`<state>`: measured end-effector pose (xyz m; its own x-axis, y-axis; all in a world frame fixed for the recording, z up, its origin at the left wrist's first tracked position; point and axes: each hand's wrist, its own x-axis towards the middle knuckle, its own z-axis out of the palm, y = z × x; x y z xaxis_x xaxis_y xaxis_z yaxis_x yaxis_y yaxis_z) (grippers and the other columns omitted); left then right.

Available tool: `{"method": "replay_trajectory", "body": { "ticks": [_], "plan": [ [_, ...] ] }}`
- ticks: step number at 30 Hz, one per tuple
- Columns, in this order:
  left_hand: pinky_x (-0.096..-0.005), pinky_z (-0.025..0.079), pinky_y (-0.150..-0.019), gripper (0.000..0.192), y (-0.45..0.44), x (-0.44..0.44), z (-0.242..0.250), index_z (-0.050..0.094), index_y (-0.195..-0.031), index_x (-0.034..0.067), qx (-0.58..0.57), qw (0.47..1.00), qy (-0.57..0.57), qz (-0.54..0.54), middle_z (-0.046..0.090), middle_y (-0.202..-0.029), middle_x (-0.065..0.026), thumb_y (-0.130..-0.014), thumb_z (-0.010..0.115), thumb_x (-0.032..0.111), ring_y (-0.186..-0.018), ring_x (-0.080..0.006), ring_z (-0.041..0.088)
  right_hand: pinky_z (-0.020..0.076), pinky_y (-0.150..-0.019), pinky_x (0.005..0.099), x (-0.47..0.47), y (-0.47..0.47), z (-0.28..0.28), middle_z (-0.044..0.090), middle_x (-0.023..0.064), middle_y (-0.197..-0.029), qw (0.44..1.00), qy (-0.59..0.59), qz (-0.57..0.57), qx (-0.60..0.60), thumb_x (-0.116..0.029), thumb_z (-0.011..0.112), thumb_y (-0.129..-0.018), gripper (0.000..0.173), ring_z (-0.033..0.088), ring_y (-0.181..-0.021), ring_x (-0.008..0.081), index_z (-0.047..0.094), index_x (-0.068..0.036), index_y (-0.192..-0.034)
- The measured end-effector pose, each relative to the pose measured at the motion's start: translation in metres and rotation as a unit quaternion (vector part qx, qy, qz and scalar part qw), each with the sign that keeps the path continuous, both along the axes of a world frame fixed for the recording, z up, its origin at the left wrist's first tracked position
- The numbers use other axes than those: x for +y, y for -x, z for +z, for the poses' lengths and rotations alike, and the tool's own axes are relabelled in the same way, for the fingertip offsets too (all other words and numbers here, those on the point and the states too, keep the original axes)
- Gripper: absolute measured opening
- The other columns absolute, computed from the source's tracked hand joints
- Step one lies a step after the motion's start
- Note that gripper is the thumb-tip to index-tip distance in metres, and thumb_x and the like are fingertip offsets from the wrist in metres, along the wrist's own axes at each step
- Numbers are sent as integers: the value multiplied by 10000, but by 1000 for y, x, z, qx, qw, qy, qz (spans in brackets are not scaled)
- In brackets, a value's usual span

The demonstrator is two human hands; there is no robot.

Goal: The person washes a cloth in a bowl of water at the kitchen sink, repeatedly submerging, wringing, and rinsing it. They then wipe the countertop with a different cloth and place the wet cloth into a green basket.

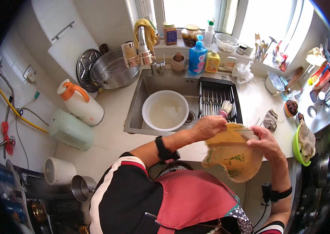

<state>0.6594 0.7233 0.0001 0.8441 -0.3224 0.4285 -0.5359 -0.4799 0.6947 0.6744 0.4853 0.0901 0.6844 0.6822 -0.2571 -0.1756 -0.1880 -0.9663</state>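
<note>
A worn yellow-orange cloth (pixel 235 155) with frayed edges and green marks hangs between my hands at the counter's front edge, right of centre. My left hand (pixel 211 127) grips its upper left corner, close to the dish rack. The cloth's upper right edge is pinched in my right hand (pixel 265 142). Beyond them, a white basin (pixel 165 110) holding cloudy water sits in the steel sink (pixel 144 84). In the black-rimmed dish rack (pixel 217 82) at the sink's right side lies a pink-handled brush (pixel 225 108).
Above the sink stands a faucet (pixel 145 55); a steel steamer pot (pixel 115 68) is at its left. A thermos jug (pixel 81 103) and green pitcher (pixel 71 130) occupy the left counter. Bottles, including blue detergent (pixel 197 58), line the back. A green bowl (pixel 297 146) with cloth stands right.
</note>
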Motion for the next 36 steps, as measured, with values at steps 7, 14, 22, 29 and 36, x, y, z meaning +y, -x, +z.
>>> {"method": "replay_trajectory", "body": {
  "ticks": [7, 14, 22, 29, 36],
  "plan": [
    [-346, 466, -577, 147, 17, 76, 44, 579, -841, 59, -25, 985, -136, 101, 601, -740, -80, -815, 560, 202, -665, -259, 593, 429, -568, 224, 61, -22, -7, 567, 17, -690, 957, 208, 65, -191, -123, 594, -782, 162, 516, -615, 70, 584, -1, -888],
    [-204, 479, -542, 235, -18, 157, 112, 538, -890, 53, 157, 980, 79, 88, 569, -740, 2, -896, 487, 283, -651, -65, 574, 474, -363, 223, 137, -92, 63, 606, 108, -737, 980, 132, 78, -126, -308, 483, -880, 284, 632, -541, 169, 523, -38, -959],
    [-282, 460, -693, 234, -89, 280, 277, 556, -986, 9, -297, 929, -8, 220, 588, -850, -88, -828, 546, 181, -738, -209, 575, 478, -776, 309, 276, -162, 207, 620, 87, -903, 794, -108, -132, -584, -363, 436, -892, 388, 592, -803, 158, 549, -37, -1068],
    [-241, 438, -783, 181, -85, 361, 252, 587, -965, 9, -272, 904, -119, 308, 613, -893, -14, -851, 513, 127, -852, -107, 555, 477, -767, 321, 365, -174, 161, 621, 100, -920, 779, -53, -83, -620, -320, 411, -901, 323, 587, -777, 167, 576, -99, -1069],
    [-330, 462, -729, 280, -52, 372, 139, 552, -1079, 80, -88, 928, -75, 355, 601, -886, -151, -816, 557, 175, -785, -269, 595, 444, -826, 365, 376, -165, 53, 591, 179, -1014, 785, 105, 55, -608, -104, 533, -769, 321, 581, -916, 299, 563, -57, -1085]
  ]
}}
